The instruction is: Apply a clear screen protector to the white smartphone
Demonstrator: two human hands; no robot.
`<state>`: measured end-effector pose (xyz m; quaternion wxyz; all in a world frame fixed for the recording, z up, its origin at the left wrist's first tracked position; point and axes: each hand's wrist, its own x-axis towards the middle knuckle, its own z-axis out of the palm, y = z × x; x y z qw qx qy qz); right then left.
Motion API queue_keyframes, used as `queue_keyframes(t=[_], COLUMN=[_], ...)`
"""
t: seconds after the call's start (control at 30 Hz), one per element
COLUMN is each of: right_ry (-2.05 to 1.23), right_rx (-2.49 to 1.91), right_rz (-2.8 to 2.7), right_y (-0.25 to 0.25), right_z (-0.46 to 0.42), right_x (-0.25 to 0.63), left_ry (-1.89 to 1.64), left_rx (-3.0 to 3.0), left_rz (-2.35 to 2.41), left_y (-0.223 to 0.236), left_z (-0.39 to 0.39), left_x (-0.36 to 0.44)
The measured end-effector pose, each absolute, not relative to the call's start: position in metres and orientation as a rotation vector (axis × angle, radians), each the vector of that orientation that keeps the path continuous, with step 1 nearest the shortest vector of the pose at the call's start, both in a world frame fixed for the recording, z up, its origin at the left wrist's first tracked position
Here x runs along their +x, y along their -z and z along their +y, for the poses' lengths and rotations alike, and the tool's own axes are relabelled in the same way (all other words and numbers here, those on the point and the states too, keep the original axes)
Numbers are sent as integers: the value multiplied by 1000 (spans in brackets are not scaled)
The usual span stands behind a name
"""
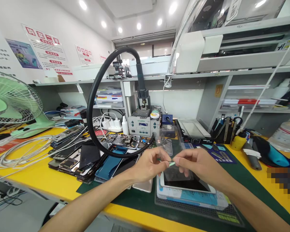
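Observation:
My left hand (151,163) and my right hand (197,161) meet fingertip to fingertip, both closed in a pinch. Between them shows a small pale green tab (171,164); whether it belongs to a larger clear film I cannot tell. Just below the hands lies a white-framed tablet (188,182) with a dark screen, partly hidden by my fingers. It rests on a blue and white packet (195,197), which lies on a dark textured pad (183,207). A pale phone-sized panel (143,186) sits under my left wrist.
Stacked phones and parts (74,159) and a blue phone panel (111,164) crowd the left. A hot-air station (143,124) with a looping black hose (90,109) stands behind. Tools (223,129) are at right, a green fan (12,100) far left, on a yellow bench (38,170).

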<state>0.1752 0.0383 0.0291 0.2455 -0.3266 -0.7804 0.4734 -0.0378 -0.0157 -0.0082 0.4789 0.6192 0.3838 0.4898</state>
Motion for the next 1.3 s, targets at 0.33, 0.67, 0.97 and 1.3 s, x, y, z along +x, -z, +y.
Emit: queue_keyframes(t=[0.33,0.67,0.97,1.3], right_ry=[-1273,-1265,-1226,-1296], right_rx=[-839,-868,-833,-842], right_rz=[-2150,-2088,-2066,-2059], right_y=[-36,-36,-38,-37], right_z=[33,32,30,30], right_x=[177,174,172,173], left_ry=[-1225,-1294,-1262,-1271], left_rx=[1463,1405,1452,1446], left_rz=[934,894,1017,958], left_y=[4,1,3,3], left_z=[-19,-21,-22,-23], left_x=[-37,-38,-31,-28])
